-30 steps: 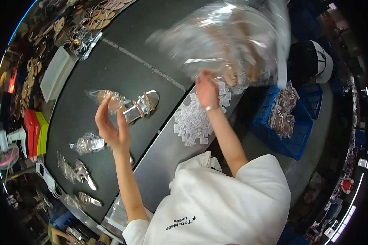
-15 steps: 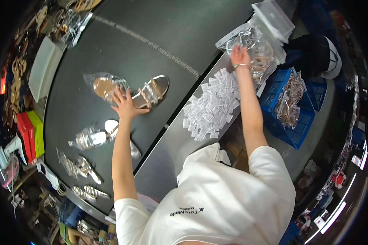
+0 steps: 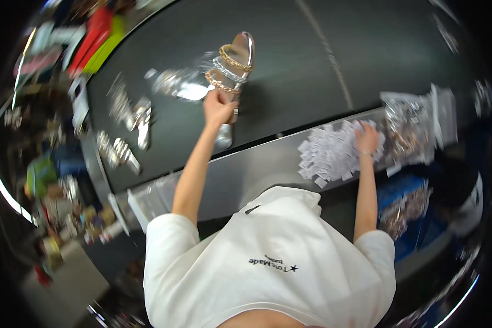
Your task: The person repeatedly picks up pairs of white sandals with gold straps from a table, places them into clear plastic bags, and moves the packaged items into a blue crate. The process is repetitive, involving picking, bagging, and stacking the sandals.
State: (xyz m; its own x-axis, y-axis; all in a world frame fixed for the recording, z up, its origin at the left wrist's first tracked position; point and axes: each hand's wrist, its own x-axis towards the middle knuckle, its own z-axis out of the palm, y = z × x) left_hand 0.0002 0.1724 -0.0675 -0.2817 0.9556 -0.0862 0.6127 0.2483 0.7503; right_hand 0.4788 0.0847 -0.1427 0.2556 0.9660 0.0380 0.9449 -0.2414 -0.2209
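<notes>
Item one, closest to us: right grip [image 3: 367,141], fingers on the white packets [image 3: 333,153], small square pieces in a loose heap; whether it pinches any, we cannot tell. A light fingertip touch would suit the heap, lest it scatter over the smooth metal ledge [image 3: 240,175].

Item two: left grip [image 3: 218,109], clasping the sandal [image 3: 229,70] behind its straps, a good hold for sparing them. Glossy sole, rounded tip; three textured bands in gold, silver and rose-gold.

Right of the right grip: clear, crinkled bag [image 3: 410,126].

Left of the left grip, on the dark matte desk [image 3: 290,71]: silvery wrapped footwear [image 3: 180,86], blurred. Farther left: red box [image 3: 95,35].
</notes>
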